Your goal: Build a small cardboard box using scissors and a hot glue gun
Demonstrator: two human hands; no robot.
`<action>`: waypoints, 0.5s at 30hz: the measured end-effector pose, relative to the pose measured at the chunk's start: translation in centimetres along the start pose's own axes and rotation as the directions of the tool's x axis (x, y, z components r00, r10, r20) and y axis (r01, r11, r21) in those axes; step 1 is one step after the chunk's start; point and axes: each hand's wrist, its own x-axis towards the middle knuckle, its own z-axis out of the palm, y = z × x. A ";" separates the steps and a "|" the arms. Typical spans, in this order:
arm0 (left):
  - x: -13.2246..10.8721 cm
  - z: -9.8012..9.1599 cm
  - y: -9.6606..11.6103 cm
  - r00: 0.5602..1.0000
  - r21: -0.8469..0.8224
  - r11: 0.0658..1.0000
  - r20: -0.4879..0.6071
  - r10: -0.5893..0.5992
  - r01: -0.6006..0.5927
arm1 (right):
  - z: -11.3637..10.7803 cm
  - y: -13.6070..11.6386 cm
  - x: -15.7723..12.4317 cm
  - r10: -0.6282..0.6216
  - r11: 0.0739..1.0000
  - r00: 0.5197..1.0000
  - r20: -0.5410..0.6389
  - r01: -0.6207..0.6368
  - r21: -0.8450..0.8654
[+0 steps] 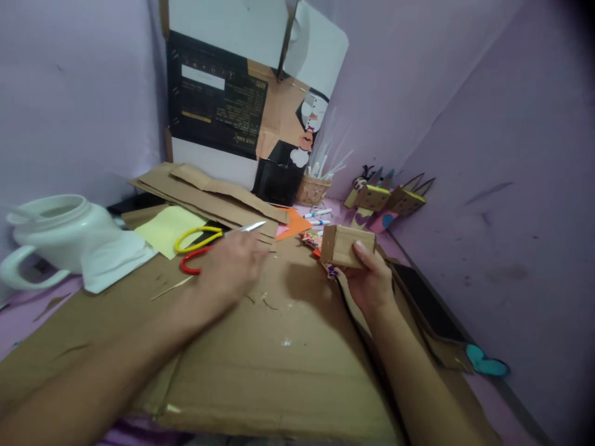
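Note:
My right hand [369, 279] grips a small cardboard box [346, 245], holding it just above the right edge of a large cardboard sheet [260, 347]. My left hand [232, 266] reaches across that sheet and is blurred by motion. It lies next to a pair of scissors [204, 243] with yellow and red handles, the blades pointing right. Whether its fingers touch the scissors I cannot tell.
A white jug [60, 232] with a white cloth [116, 257] stands at the left. Yellow paper [165, 229], folded cardboard strips [209, 192], orange paper [295, 224], a basket of pens [312, 189], small cardboard figures [385, 199] and a dark phone [425, 303] surround the sheet. A printed board [242, 105] leans on the back wall.

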 end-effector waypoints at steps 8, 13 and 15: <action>-3.7 3.3 4.9 0.860 -0.114 0.941 0.382 0.337 -0.318 | 0.3 2.7 -0.9 -0.086 0.996 0.996 -0.024 0.087 0.036; -6.7 1.8 -0.3 0.920 0.089 0.984 0.376 0.110 -0.154 | 0.0 3.4 -1.5 -0.203 0.974 0.978 0.043 0.206 -0.092; -9.5 1.3 -4.0 0.967 0.145 0.988 0.254 0.020 -0.058 | 0.3 3.0 -1.7 -0.193 0.977 0.980 0.044 0.196 -0.079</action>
